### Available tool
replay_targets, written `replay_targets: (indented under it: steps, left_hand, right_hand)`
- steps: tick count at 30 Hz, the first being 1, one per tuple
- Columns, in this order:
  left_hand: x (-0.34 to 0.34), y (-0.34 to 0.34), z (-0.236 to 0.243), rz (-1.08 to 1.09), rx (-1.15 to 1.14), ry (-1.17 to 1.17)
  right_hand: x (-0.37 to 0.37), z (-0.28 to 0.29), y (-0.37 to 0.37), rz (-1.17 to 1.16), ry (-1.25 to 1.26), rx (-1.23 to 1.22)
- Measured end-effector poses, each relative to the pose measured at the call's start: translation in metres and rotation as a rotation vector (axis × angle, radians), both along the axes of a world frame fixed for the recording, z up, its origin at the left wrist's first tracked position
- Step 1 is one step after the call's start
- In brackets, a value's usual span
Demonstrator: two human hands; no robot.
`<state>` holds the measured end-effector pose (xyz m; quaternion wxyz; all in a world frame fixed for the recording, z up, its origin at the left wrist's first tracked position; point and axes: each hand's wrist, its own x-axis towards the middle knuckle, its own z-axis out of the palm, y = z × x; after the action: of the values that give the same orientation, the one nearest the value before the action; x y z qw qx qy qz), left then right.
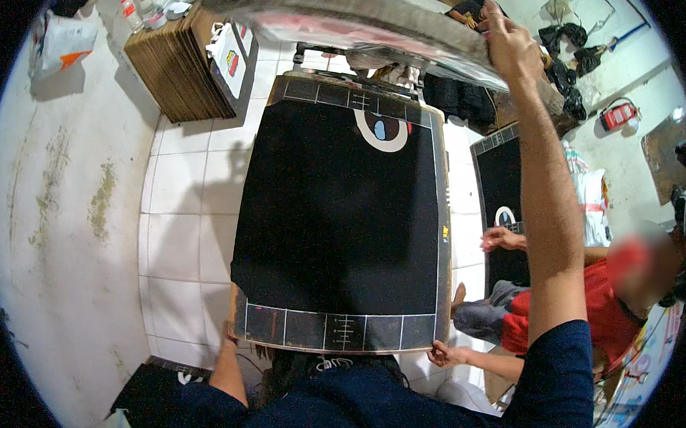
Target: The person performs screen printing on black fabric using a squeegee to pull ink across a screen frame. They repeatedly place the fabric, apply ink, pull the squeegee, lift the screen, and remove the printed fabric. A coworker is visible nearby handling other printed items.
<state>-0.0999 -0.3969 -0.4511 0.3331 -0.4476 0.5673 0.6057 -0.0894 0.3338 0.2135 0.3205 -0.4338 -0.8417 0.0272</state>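
My right hand (512, 51) is raised at the far right, closed on the edge of a screen-printing frame (352, 14) tilted up over the far end of the board. Below it, black fabric (335, 221) lies flat on a printing board (345, 331) with white ruled lines. A white, black and blue round print with a bit of red (382, 131) sits near the fabric's far right corner. My left hand (229, 336) is at the board's near left corner, its fingers mostly hidden by the edge. Another person's hand (445, 355) touches the near right corner.
The person in red (560, 323) sits close on the right, beside a second printing board (502, 163) with black fabric. A cardboard stack (173, 69) stands at the far left by the wall. A fire extinguisher (619, 115) is on the right wall.
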Motion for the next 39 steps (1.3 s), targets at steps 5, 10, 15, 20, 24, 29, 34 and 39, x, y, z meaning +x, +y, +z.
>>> replay_targets:
  steps: [5,10,15,20,24,29,34,39]
  left_hand:
    - [0.07,-0.002,-0.029,-0.505,-0.352,0.711]
    - [0.053,0.014,-0.03,-0.849,-0.779,1.239]
    - [-0.017,-0.006,-0.065,-0.014,0.156,0.607]
    - [-0.16,-0.034,0.003,-0.773,-1.034,0.988]
    - [-0.25,-0.085,0.142,-0.689,-1.383,0.917]
    - [-0.248,-0.217,0.323,-0.491,-1.479,1.044]
    - [-0.216,-0.363,0.468,-0.265,-1.14,1.263]
    - [-0.187,-0.43,0.482,-0.024,-0.952,1.222]
  right_hand:
    - [-0.023,0.016,0.037,0.009,-0.065,0.1]
    - [-0.049,0.018,0.022,-0.058,-0.09,0.075]
    - [-0.086,-0.012,-0.049,-0.102,-0.036,0.146]
    - [-0.123,-0.036,-0.103,-0.064,-0.03,0.064]
    - [-0.135,-0.04,-0.104,-0.162,0.034,0.159]
    - [-0.138,-0.048,-0.082,0.024,0.203,0.27]
    - [-0.145,-0.031,-0.045,-0.046,-0.156,0.032]
    - [-0.144,-0.035,-0.029,-0.049,-0.194,0.001]
